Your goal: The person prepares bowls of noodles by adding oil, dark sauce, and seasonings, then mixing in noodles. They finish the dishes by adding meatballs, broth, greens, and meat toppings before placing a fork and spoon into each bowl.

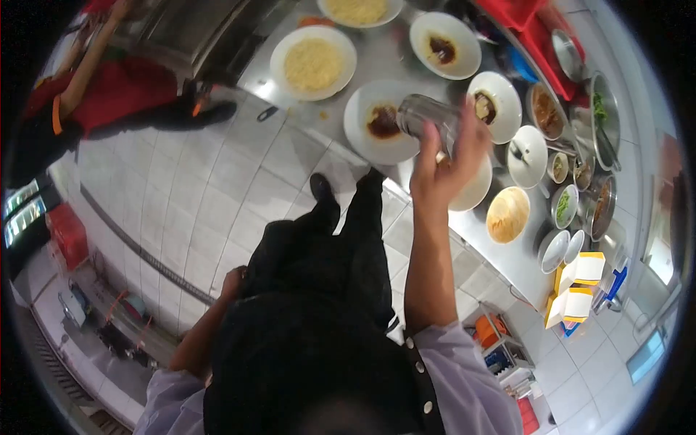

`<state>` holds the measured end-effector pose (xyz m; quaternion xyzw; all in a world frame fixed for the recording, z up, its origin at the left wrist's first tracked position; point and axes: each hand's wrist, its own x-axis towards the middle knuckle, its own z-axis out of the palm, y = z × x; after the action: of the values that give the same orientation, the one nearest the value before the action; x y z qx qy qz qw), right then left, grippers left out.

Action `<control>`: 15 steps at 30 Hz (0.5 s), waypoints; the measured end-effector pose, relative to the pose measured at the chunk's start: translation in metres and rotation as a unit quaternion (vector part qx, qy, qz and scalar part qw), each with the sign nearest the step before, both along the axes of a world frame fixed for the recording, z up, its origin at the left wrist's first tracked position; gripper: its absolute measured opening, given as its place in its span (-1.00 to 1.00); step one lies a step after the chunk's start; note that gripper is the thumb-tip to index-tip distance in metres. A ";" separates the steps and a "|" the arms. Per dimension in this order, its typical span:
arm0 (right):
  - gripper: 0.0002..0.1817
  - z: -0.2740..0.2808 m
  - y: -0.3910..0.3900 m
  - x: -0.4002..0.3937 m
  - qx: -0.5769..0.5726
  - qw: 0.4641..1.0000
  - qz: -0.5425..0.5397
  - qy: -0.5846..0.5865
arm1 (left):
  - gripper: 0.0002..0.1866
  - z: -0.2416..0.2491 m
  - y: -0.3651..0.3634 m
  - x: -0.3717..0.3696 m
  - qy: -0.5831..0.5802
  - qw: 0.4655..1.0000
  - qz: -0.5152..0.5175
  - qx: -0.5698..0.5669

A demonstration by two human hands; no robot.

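Observation:
My right hand point(449, 156) is closed around a clear glass container point(420, 114), tilted on its side, whose contents I cannot make out. The container's end overlaps the inner side of a white bowl point(362, 134) with a pool of dark sauce point(383, 122). Beside my right hand stands another white bowl point(513, 119) with dark sauce and pale bits. Just under my wrist a pale bowl point(473, 190) is partly hidden. My left hand point(233, 281) hangs low beside my dark apron, away from the counter, its fingers mostly hidden.
White bowls of yellow noodles point(313, 65) and of dark sauce point(446, 47) stand farther along the metal counter point(518, 268). Several small bowls and yellow-white boxes point(580, 283) sit at the right. A person in red and black point(138, 94) stands at upper left.

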<state>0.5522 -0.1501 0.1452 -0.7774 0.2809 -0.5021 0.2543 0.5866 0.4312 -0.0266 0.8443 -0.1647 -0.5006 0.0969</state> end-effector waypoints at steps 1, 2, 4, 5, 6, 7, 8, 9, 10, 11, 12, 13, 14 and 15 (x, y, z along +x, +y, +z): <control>-0.33 -0.008 -0.002 -0.006 -0.012 0.998 0.000 0.058 | -0.64 -0.007 0.022 -0.015 0.036 0.997 0.049 -0.050; -0.29 -0.014 -0.004 -0.008 -0.029 0.993 0.003 0.116 | -0.62 -0.018 0.041 -0.028 0.071 0.987 0.102 -0.104; -0.38 -0.012 0.004 -0.001 0.064 0.998 0.003 -0.003 | -0.59 -0.066 0.051 -0.031 0.020 0.995 0.091 -0.039; -0.42 -0.011 0.003 0.017 0.087 0.996 0.017 0.022 | -0.58 -0.071 0.065 -0.038 0.047 0.986 0.137 -0.081; -0.46 -0.005 0.006 0.021 0.121 0.990 0.024 0.071 | -0.56 -0.052 0.089 -0.065 0.097 0.973 0.181 -0.107; -0.43 0.001 0.008 0.028 0.171 0.984 0.053 -0.015 | -0.56 -0.049 0.080 -0.076 0.090 0.973 0.205 -0.047; -0.35 0.029 0.019 0.048 0.205 0.970 0.088 -0.101 | -0.56 -0.066 0.057 -0.065 0.073 0.971 0.217 -0.064; -0.31 0.044 0.016 0.071 0.177 0.961 0.130 -0.168 | -0.57 -0.066 0.050 -0.061 0.045 0.982 0.175 -0.059; -0.27 0.053 0.020 0.078 0.164 0.950 0.158 -0.213 | -0.58 -0.043 0.058 -0.079 0.042 0.990 0.128 -0.037; -0.27 0.053 0.023 0.086 0.150 0.959 0.168 -0.170 | -0.58 -0.011 0.057 -0.091 0.059 0.989 0.133 -0.024; -0.27 0.018 -0.002 0.098 -0.114 0.985 0.126 0.000 | -0.59 0.003 0.029 -0.079 0.038 0.990 0.137 -0.020; -0.34 0.009 0.002 0.115 -0.079 0.985 0.153 0.034 | -0.60 0.006 0.010 -0.069 0.013 0.989 0.142 -0.021; -0.40 0.012 0.013 0.125 -0.037 0.980 0.178 0.078 | -0.60 0.009 0.012 -0.076 0.014 0.989 0.148 -0.021; -0.44 0.022 0.010 0.131 -0.088 0.983 0.158 -0.011 | -0.61 0.013 0.014 -0.083 0.015 0.988 0.155 -0.018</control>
<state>0.6833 -0.1397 0.1671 -0.8256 0.1065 -0.4869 0.2644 0.5031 0.4453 -0.0131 0.8503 -0.0389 -0.4890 0.1909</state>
